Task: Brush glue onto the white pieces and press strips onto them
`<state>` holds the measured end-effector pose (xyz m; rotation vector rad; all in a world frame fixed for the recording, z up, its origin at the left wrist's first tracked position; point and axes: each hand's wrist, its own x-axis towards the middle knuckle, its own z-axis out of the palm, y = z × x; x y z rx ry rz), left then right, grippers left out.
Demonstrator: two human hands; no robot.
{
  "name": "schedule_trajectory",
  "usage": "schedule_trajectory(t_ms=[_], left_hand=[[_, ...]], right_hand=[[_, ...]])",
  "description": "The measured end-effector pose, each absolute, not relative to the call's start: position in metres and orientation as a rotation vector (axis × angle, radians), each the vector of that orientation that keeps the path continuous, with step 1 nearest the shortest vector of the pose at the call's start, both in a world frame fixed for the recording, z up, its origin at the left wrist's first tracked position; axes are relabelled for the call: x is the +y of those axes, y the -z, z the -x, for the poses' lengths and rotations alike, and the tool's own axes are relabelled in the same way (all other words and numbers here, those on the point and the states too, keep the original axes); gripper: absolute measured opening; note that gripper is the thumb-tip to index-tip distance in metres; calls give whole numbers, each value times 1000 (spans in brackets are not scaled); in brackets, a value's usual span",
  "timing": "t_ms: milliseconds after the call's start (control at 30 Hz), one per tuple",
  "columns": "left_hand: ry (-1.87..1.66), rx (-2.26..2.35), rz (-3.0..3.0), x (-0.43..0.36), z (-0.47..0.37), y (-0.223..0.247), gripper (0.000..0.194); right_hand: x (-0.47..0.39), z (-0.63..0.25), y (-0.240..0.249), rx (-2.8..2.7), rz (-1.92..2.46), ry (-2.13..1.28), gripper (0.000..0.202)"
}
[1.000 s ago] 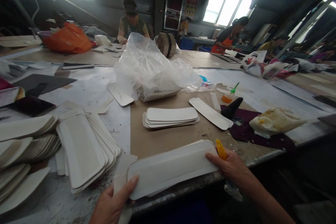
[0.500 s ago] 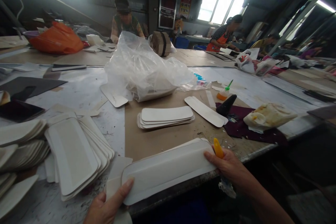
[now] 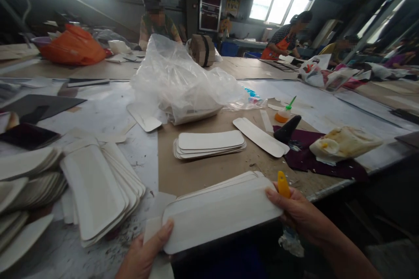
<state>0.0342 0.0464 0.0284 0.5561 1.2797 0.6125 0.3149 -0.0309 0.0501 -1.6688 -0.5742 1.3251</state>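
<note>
1. A stack (image 3: 209,141) of pale panels is placed on a brown board (image 3: 199,176), by which part of the surface (image 3: 149,157) is covered.
2. On the near side of the stack, well apart from it, a pale panel (image 3: 222,213) is held up lengthwise between the two hands.
3. Its left end is pinched by the left hand (image 3: 145,244), near and left of the stack; the thumb is laid on the upper face, and the other fingers are mostly hidden.
4. Its right end is gripped by the right hand (image 3: 294,207), near and right of the stack, with the thumb likewise on top.
5. A brush (image 3: 283,184) is also held in the right hand, its yellow handle raised and its clotted whitish end hung below the fingers.
6. Further sheets (image 3: 252,174) are seen between the panel and the stack; whether they are also held cannot be told.
7. Left of the stack and nearer, more panels are fanned in a pile (image 3: 101,192).
8. Just right of the stack, loose panels (image 3: 260,137) are laid aslant; past them, a jug (image 3: 343,141) is rested on purple cloth (image 3: 304,152).
9. Behind the stack, a clear bag (image 3: 183,87) is heaped.
</note>
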Motion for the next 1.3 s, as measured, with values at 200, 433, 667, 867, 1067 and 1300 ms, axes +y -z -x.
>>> schedule_trajectory(t_ms=[200,433,667,867,1067,1300], left_hand=[[-734,1202,-602,43,-35,-35,38],[-730,1159,-648,44,-30,-31,40],[-655,1174,-742,44,-21,-22,42],[-618,1144,-765,43,-16,-22,47],[-640,1144,-706,42,-18,-28,47],[-626,1156,-685,43,-19,-32,45]], right_hand=[[-32,-317,-43,-656,1975,-1159,46],[-31,-318,-37,-698,2147,-1042,47],[-30,-309,-46,-716,2068,-1082,48],[-31,-311,-40,-691,2000,-1144,45],[-28,-303,-48,-713,2015,-1089,42],[-31,-304,-47,-705,2002,-1107,41]])
